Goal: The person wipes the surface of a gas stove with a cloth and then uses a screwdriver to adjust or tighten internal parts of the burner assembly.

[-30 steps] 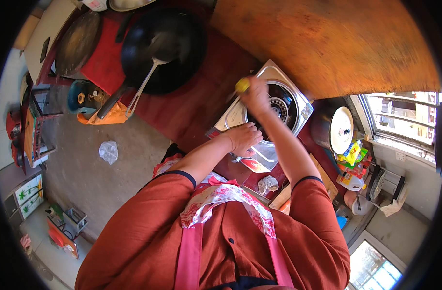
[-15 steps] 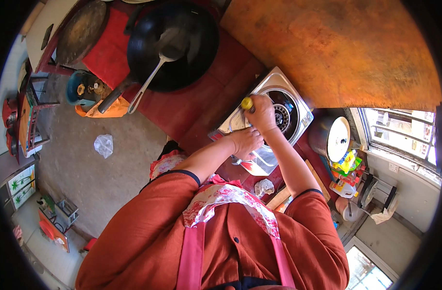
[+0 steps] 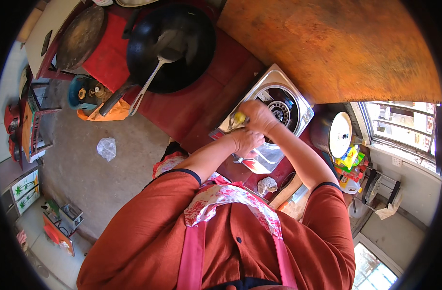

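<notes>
A shiny metal gas stove [image 3: 275, 72] with a round black burner [image 3: 280, 112] sits on the red counter in front of me. My right hand [image 3: 259, 116] is closed around a tool with a yellow handle end [image 3: 240, 117], held over the stove's near left part. The tool's working end is hidden, so its kind does not show. Just below it, my left hand [image 3: 249, 141] is closed at the stove's front edge, close to or touching the right. Whatever lies inside its fingers is hidden.
Left of the stove is a black wok [image 3: 197, 43] with a metal spatula [image 3: 148, 86] in it. A lidded pot [image 3: 340, 135] and bottles [image 3: 349, 185] stand at the right. Crumpled wrapping [image 3: 266, 185] lies near the stove's front. An orange-brown board [image 3: 327, 53] rises behind.
My right hand has moved slightly down and left with the yellow-ended tool, closer to my left hand. The left hand has barely moved.
</notes>
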Demonstrator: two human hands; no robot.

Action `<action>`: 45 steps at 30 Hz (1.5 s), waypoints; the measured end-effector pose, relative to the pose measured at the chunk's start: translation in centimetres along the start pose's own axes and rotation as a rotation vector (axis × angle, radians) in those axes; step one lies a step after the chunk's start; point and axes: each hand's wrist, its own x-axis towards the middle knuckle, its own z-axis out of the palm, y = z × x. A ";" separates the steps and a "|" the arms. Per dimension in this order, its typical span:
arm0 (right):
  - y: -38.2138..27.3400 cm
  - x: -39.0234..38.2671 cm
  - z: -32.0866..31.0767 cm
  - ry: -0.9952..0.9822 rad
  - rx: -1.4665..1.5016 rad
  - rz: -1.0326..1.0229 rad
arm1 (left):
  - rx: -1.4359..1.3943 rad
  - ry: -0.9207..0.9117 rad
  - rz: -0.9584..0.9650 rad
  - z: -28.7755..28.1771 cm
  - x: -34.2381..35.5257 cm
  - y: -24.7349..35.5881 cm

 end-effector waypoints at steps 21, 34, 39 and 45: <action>3.7 8.2 -2.3 0.082 -0.269 0.592 | 0.134 -0.035 -0.059 -2.3 0.6 0.4; 10.0 5.3 -1.9 0.722 -0.084 0.566 | 0.118 0.032 -0.021 -2.1 0.9 0.4; 7.3 6.4 0.5 0.529 0.027 0.295 | 0.085 0.027 -0.036 -2.9 1.2 0.2; 15.2 1.7 -2.8 0.763 0.013 0.490 | 0.142 -0.057 -0.039 -2.8 1.6 0.5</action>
